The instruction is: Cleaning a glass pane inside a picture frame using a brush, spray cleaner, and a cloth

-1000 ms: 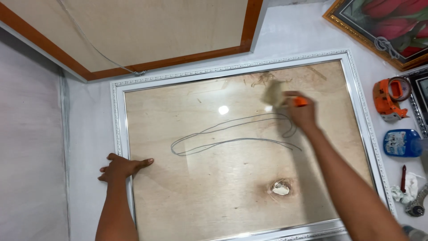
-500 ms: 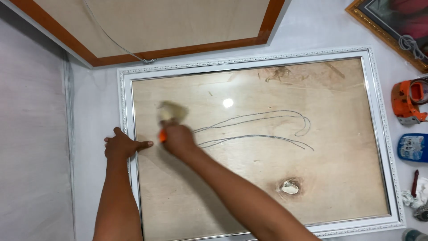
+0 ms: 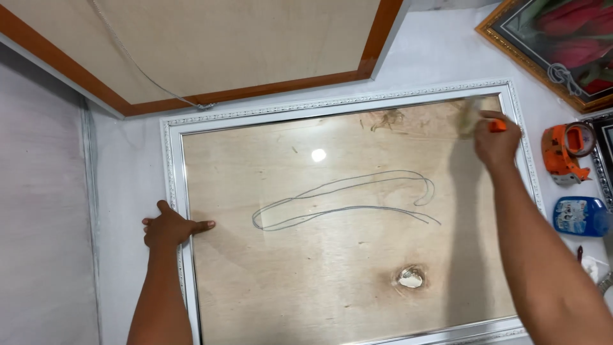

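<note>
Right grip closed on an orange-handled brush [image 3: 480, 121], at the 1 o'clock corner of the glass.

Right hand [image 3: 495, 140] holds the tool's blurred pale head flat against the glass pane [image 3: 306, 268], probably so it sweeps the face evenly; left hand [image 3: 172, 227] lies open, palm down, holding nothing, on the white ornate frame [image 3: 171, 160] at 9 o'clock, likely to keep it from sliding on the white surface [image 3: 128, 166]. Thin wire loop [image 3: 345, 198] and a dark knot [image 3: 410, 276] show through the glass at centre and 5 o'clock. At 3 o'clock: orange tape dispenser [image 3: 562, 153], below it a blue rounded pack [image 3: 581, 216] with a pale label. Gold-framed flower picture [image 3: 555, 45] at 1 o'clock; brown-edged board [image 3: 211, 45] at 11 o'clock.
</note>
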